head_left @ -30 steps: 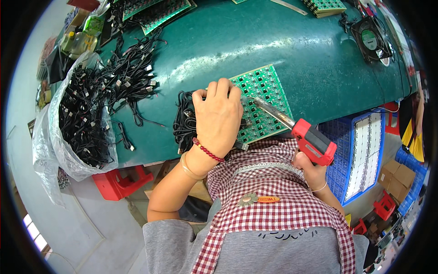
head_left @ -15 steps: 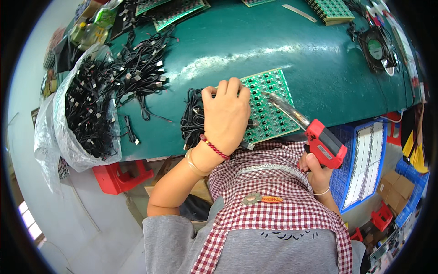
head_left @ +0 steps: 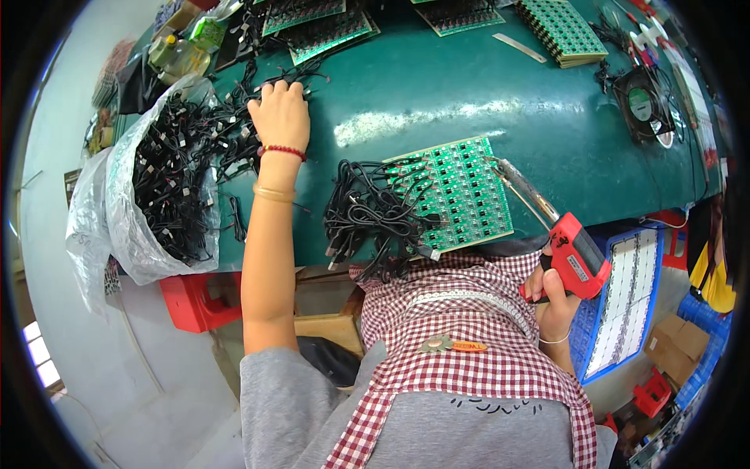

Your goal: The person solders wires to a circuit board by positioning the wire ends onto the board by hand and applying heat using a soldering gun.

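a: from the head view, where's the left hand?
b: stretched out over the loose cables, back of the hand up, fingers bent down. the fingertips are hidden, so i can't tell whether they pinch one.
a: and the right hand?
b: wrapped round the handle of the soldering gun, in front of the apron. the gun is red and black, its barrel slanting up and leftward.
a: touching anything?
b: its tip is at the upper right edge of the board. i can't tell if it touches or hangs just above.
a: where does that board lie?
b: flat on the green table, near the edge by the person, a little tilted. black cables are bunched over its left side, some ends reaching onto the green face.
a: what's around?
b: left of the loose cables, a clear bag full of more cables. at the far side, a stack of boards with a metal strip beside it, and a fan to the right. below the table, a red stool and a blue crate.
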Motion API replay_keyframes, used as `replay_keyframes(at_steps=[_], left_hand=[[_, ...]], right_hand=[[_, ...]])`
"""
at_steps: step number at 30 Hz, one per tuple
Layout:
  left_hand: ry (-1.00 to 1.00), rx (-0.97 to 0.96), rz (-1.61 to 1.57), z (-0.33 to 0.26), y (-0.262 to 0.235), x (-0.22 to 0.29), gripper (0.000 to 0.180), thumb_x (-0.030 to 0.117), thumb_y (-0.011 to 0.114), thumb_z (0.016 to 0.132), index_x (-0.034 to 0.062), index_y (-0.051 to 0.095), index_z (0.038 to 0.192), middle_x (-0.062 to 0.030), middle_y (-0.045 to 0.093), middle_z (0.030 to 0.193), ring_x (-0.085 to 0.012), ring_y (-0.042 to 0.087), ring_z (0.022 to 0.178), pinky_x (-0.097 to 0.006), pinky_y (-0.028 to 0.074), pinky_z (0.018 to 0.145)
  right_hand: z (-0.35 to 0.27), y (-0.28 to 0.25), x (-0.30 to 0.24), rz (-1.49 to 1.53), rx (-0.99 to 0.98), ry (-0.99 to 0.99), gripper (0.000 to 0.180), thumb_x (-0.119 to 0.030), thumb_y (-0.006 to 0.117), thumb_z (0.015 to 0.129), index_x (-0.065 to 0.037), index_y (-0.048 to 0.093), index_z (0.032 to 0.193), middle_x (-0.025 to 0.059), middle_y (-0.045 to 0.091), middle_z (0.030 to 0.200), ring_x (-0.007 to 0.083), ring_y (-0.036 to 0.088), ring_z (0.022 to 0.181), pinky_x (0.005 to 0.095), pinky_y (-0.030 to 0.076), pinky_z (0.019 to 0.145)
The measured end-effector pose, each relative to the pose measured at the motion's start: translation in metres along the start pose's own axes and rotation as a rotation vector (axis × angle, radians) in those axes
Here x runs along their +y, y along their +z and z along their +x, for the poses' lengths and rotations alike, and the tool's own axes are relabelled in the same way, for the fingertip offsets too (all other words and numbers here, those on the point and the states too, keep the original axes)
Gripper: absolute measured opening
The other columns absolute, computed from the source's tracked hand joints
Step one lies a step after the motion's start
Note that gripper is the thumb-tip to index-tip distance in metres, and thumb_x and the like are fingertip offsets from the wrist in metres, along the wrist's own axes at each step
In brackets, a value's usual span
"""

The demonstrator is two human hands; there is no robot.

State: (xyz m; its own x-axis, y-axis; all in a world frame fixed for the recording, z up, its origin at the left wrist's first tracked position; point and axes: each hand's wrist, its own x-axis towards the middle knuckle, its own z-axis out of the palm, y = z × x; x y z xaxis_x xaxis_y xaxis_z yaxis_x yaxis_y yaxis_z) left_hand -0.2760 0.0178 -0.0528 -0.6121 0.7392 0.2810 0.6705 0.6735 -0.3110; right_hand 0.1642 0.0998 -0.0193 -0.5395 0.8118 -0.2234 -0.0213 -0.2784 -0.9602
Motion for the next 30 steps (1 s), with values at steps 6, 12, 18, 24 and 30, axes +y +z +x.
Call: replay_keyframes(at_steps=[6,12,18,24,30], left_hand=[[-0.158,-0.101,-0.921,-0.007,-0.046,-0.013,0.016,0.022,0.063,0.087,0.0073,0.066,0.090,-0.0078,0.067,0.097,-0.0196,0.064,0.086,-0.033,0.046,0.080],[0.032,-0.092,-1.996,-0.024,-0.095,0.000,0.020,0.018,0.042,0.102,0.0017,0.052,0.106,-0.0145,0.064,0.103,-0.0228,0.060,0.096,-0.035,0.043,0.093],[-0.354,-0.141,-2.650,-0.056,-0.050,0.003,0.021,-0.009,0.052,0.084,-0.0011,0.054,0.104,-0.0149,0.057,0.120,-0.0285,0.050,0.121,-0.047,0.030,0.114],[0.004,0.314,-0.703,-0.067,-0.069,0.018,0.027,-0.005,0.056,0.076,0.0019,0.058,0.102,-0.0133,0.059,0.107,-0.0315,0.055,0.103,-0.041,0.042,0.090],[0.069,-0.119,-0.474,-0.042,-0.046,0.047,0.015,0.016,0.059,0.089,0.0014,0.060,0.085,-0.0128,0.064,0.072,-0.0275,0.064,0.071,-0.037,0.049,0.065]], right_hand=[[0.003,0.002,-0.004,0.071,0.050,-0.014,0.031,-0.010,0.054,0.090,0.006,0.048,0.116,0.0050,0.049,0.062,0.0114,0.044,0.052,0.0282,0.042,0.052],[0.012,0.010,-0.012,0.077,0.054,-0.065,0.032,-0.009,0.055,0.089,0.006,0.048,0.117,0.0057,0.049,0.064,0.0116,0.044,0.052,0.0283,0.042,0.052],[0.013,0.017,-0.014,0.107,0.020,-0.098,0.032,-0.010,0.054,0.089,0.005,0.048,0.117,0.0059,0.049,0.064,0.0115,0.044,0.052,0.0282,0.041,0.052],[0.013,0.009,-0.010,0.120,0.077,-0.061,0.033,-0.011,0.055,0.090,0.005,0.048,0.118,0.0056,0.049,0.064,0.0116,0.044,0.052,0.0274,0.041,0.052],[0.016,0.020,-0.018,0.113,0.059,-0.087,0.034,-0.011,0.055,0.089,0.005,0.048,0.118,0.0052,0.048,0.063,0.0113,0.043,0.052,0.0271,0.041,0.052]])
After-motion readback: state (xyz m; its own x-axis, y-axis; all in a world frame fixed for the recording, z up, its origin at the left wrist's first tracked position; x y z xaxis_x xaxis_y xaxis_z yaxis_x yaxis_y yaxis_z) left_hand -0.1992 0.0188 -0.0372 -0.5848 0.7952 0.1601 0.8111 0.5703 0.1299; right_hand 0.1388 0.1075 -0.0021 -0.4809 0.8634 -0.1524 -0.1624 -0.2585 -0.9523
